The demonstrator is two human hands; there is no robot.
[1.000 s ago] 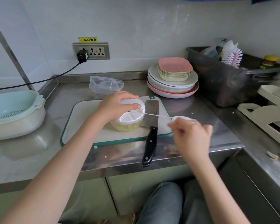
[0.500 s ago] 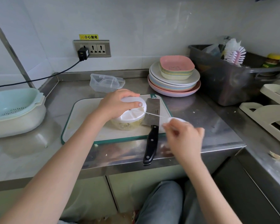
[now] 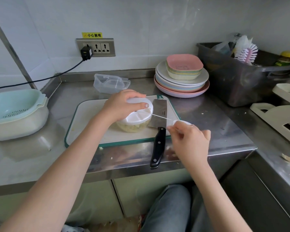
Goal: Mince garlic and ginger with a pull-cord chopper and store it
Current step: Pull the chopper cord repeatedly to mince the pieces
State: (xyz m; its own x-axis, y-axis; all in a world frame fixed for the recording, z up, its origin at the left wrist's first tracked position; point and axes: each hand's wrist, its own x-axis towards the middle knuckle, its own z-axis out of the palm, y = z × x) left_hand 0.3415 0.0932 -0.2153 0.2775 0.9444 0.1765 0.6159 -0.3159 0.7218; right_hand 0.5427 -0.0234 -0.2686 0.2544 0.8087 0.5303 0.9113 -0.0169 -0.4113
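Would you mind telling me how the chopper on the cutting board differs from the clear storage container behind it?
The chopper is round, while the storage container is rectangular. The chopper holds pale minced food; the storage container looks empty. The left hand presses on the chopper's white lid, and the right hand holds its cord pulled out; nobody touches the storage container. Both have see-through plastic walls.

Bare steel counter (image 3: pixel 65 104) lies open between the colander (image 3: pixel 15 113) at left and the board (image 3: pixel 89 118). Center frame, the chopper (image 3: pixel 136 119) and cleaver (image 3: pixel 159 118) crowd the board; its lower left stays free. Behind, a clear box (image 3: pixel 110 82) blocks the back edge. Upper right, plates (image 3: pixel 181 84) and a dark bin (image 3: pixel 238 77) wall things off, with open steel in front.
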